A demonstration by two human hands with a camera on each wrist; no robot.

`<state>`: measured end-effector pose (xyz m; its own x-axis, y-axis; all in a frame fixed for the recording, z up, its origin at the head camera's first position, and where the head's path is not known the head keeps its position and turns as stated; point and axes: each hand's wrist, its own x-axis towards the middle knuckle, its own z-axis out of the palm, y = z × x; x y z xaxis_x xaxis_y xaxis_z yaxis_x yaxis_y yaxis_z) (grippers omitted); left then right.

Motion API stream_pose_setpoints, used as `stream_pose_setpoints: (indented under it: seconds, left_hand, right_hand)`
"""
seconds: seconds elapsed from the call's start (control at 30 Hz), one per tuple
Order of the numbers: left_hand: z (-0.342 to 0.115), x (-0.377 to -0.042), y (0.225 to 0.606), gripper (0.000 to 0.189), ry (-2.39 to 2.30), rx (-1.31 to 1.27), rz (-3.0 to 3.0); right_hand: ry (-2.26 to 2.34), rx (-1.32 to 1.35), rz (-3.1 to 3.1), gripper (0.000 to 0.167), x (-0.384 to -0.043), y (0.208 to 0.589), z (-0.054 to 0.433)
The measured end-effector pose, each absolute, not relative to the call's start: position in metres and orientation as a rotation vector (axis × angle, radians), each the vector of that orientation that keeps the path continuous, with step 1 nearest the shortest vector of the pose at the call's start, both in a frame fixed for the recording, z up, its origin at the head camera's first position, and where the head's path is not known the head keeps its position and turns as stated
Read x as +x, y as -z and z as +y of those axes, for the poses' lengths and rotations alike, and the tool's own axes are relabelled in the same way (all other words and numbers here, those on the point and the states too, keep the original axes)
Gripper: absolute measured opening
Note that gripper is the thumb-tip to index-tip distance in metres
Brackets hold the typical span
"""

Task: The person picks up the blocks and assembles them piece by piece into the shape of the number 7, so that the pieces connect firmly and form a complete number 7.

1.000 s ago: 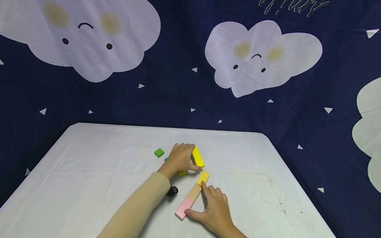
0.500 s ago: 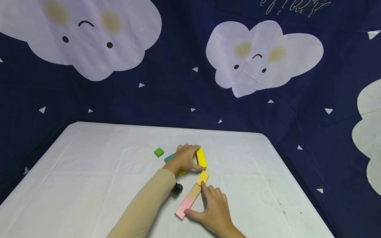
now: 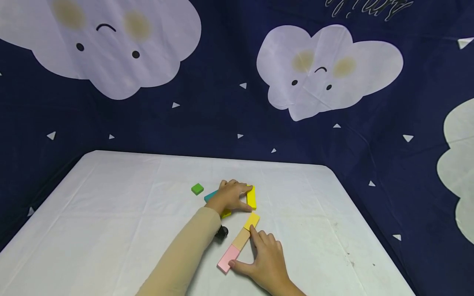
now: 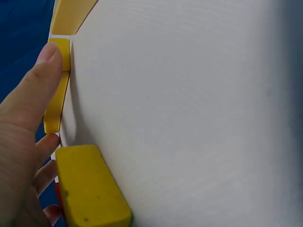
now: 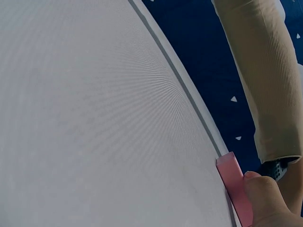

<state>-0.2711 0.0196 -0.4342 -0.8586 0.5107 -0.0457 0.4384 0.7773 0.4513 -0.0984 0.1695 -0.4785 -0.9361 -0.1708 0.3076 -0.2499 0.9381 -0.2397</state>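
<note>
In the head view, my left hand [image 3: 230, 195] holds a long yellow block [image 3: 251, 198] between thumb and index finger, one at each end. Just short of that block, a row runs toward me: a paler yellow block [image 3: 252, 220], a tan block [image 3: 242, 239] and a pink block [image 3: 228, 259], set end to end. My right hand [image 3: 266, 261] rests against the row's right side, thumb on the pink block and index finger near the yellow-tan joint. The left wrist view shows the thumb [image 4: 45, 71] over one end of the held block [image 4: 56, 104].
A green block [image 3: 197, 189] and a teal block [image 3: 210, 196] lie left of my left hand. Another yellow block [image 4: 92, 187] is partly hidden under that hand in the head view. A black wrist camera [image 3: 222, 232] hangs below the left sleeve. White cloth covers the table [image 3: 314, 230].
My left hand has moved right with the long yellow block, which has turned to lie more nearly straight away from me. The right hand and the row stay put.
</note>
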Motion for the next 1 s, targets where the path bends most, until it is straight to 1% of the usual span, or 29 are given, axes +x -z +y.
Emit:
stream_pose_setpoints:
  seconds: [0.13, 0.27, 0.77, 1.0]
  left_hand:
    - [0.021, -0.268, 0.432, 0.062, -0.605, 0.818, 2.800]
    - [0.024, -0.265, 0.431, 0.050, -0.689, 0.855, 2.735]
    - [0.028, -0.265, 0.438, 0.038, -0.780, 0.908, 2.634]
    - [0.030, -0.267, 0.441, 0.033, -0.851, 0.848, 2.594]
  right_hand:
    - [-0.397, 0.309, -2.817, 0.118, -0.099, 0.479, 0.169]
    - [-0.402, 0.311, -2.812, 0.118, -0.099, 0.479, 0.170]
    - [-0.391, 0.322, -2.806, 0.117, -0.100, 0.479, 0.170]
    - [-0.387, 0.317, -2.811, 0.117, -0.101, 0.481, 0.170]
